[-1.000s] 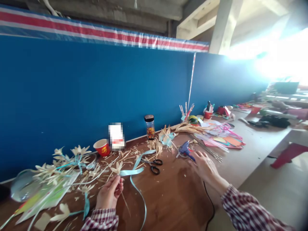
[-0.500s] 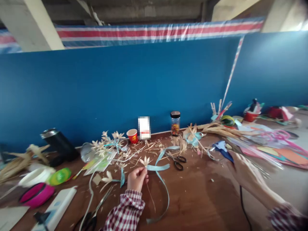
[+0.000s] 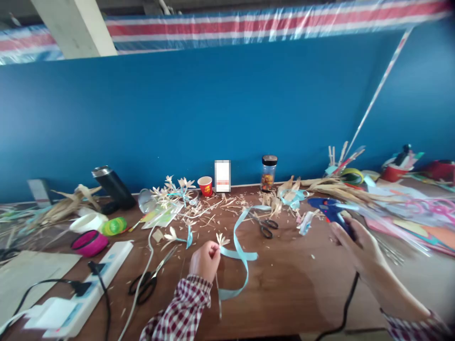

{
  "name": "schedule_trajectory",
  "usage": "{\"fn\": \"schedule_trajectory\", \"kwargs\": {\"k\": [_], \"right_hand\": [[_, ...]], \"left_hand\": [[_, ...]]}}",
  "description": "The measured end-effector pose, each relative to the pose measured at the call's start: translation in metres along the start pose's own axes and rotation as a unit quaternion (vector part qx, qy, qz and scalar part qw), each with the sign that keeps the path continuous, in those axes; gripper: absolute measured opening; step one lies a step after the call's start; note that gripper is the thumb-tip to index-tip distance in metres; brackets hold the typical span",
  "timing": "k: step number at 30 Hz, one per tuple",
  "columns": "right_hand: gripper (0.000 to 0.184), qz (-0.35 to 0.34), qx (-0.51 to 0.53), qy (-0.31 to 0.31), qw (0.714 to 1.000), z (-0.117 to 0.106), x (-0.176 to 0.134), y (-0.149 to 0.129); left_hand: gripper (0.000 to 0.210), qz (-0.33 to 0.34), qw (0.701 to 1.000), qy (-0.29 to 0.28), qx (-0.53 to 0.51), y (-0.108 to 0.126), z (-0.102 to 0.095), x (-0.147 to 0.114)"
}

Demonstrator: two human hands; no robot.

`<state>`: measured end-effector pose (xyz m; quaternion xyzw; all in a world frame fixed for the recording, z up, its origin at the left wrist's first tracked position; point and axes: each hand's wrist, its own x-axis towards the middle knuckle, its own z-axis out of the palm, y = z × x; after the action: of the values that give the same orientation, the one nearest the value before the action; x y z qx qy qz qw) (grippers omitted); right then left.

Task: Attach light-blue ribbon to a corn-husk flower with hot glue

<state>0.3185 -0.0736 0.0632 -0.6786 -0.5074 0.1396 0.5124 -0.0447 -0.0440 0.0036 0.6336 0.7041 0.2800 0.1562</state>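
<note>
My left hand (image 3: 206, 260) is closed in a pinch on the stem of a pale dried-husk flower (image 3: 222, 240), its petals pointing up and away from me. A light blue ribbon (image 3: 239, 241) trails from beside my fingers, curling to the right across the table. At the right, my right hand (image 3: 362, 244) is wrapped round the handle of a blue hot glue gun (image 3: 330, 208), whose nozzle points left. A black cord (image 3: 346, 308) hangs below that hand. Another husk flower with blue ribbon (image 3: 188, 237) lies left of my left hand.
Black scissors (image 3: 145, 286) and a white power strip (image 3: 92, 289) lie at left. More scissors (image 3: 266, 227) sit behind the ribbon. A red paper cup (image 3: 205, 186), a lidded jar (image 3: 268, 175) and a dark flask (image 3: 115, 187) line the blue partition (image 3: 213, 109). Husk scraps litter the back.
The view has tilted down and turned left. The glue gun, blurred against my right hand before, now shows clearly, raised in my grip. My left hand still pinches the flower.
</note>
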Motion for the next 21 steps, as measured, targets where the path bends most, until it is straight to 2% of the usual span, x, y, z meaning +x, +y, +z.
{"fn": "schedule_trajectory", "kwargs": {"k": [3, 5, 9, 12, 17, 21], "right_hand": [[0.034, -0.013, 0.062, -0.006, 0.998, -0.008, 0.006, -0.007], [0.033, -0.021, 0.064, -0.006, 0.998, -0.014, 0.008, -0.012], [0.025, -0.074, 0.117, 0.005, 0.990, -0.021, 0.013, -0.025], [0.021, -0.081, 0.175, -0.016, 0.981, -0.023, 0.014, -0.031], [0.019, -0.048, 0.177, -0.091, 0.979, -0.019, 0.000, -0.034], [0.021, -0.030, 0.162, -0.191, 0.968, 0.002, -0.024, -0.044]], "left_hand": [[0.009, 0.031, 0.999, -0.009, 0.031, -0.002, 0.002, 0.001], [0.008, 0.040, 0.998, 0.004, 0.049, -0.006, 0.005, 0.002], [0.007, 0.057, 0.995, 0.009, 0.076, -0.013, 0.009, 0.003], [0.009, 0.078, 0.994, 0.013, 0.079, -0.014, 0.009, 0.003], [0.014, 0.114, 0.991, 0.004, 0.064, -0.015, 0.000, -0.004], [0.015, 0.150, 0.986, 0.011, 0.067, -0.021, -0.011, -0.019]]}}
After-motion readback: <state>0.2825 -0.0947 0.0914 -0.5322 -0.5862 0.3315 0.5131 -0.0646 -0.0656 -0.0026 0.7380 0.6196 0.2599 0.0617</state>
